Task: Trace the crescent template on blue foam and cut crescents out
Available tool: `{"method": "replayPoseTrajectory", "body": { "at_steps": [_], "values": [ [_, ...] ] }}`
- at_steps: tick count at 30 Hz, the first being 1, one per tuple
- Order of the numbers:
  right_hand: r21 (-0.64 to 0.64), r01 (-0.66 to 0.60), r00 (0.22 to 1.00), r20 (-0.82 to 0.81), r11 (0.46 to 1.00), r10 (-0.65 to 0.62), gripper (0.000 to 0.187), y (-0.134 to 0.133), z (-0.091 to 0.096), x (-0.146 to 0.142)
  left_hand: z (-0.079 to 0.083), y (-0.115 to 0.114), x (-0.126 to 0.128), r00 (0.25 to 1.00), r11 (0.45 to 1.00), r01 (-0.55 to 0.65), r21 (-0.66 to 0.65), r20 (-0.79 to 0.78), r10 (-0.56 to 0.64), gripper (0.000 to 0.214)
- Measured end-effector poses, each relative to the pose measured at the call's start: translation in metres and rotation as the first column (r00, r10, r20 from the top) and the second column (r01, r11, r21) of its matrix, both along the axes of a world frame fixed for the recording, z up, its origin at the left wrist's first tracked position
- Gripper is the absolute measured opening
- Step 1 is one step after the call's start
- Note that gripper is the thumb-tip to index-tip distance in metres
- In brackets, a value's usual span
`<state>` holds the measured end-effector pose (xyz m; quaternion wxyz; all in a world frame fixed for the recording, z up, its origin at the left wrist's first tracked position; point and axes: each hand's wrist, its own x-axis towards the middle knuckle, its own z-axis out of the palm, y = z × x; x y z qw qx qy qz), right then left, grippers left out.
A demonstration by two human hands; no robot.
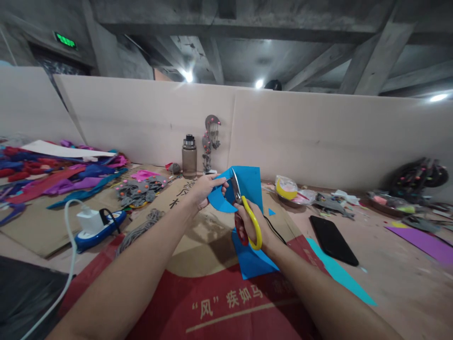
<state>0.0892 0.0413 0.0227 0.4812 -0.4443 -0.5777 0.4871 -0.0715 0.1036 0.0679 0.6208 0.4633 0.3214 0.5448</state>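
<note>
Scissors (244,208) in blue sheet (250,182) (right hand (253,229))

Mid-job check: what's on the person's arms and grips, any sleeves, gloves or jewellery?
No sleeves in view: the left forearm and right forearm are bare. The left grip and right grip are ungloved hands, no ring, watch or strap visible.

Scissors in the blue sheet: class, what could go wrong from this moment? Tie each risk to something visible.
1. The left hand pinches the blue sheet close beside the blades of the scissors in the right hand, so a finger could be nicked.
2. The upper part of the sheet stands up with only that pinch to steady it, so it may flex and the cut wander.
</note>
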Motion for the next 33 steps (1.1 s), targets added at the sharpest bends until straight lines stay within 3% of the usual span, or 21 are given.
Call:
{"method": "replayPoseTrajectory", "body": {
  "at_steps": [15,25,33],
  "values": [
    [-0.016,0.001,1.000,-0.011,1.000,-0.001,0.028,-0.004,0.006,-0.002,0.009,-0.004,-0.005,0.998,0.998,-0.068,-0.015,-0.017,0.068,0.007],
    [0.012,-0.008,1.000,-0.015,1.000,0.008,0.028,0.002,-0.002,0.000,0.012,-0.001,-0.015,0.997,0.998,-0.070,-0.003,-0.040,0.069,0.006],
    [0.001,-0.012,1.000,0.009,1.000,0.012,0.028,-0.003,0.001,-0.001,0.009,0.007,-0.022,0.999,0.999,-0.027,0.034,-0.022,0.028,0.004]
  ]
}}
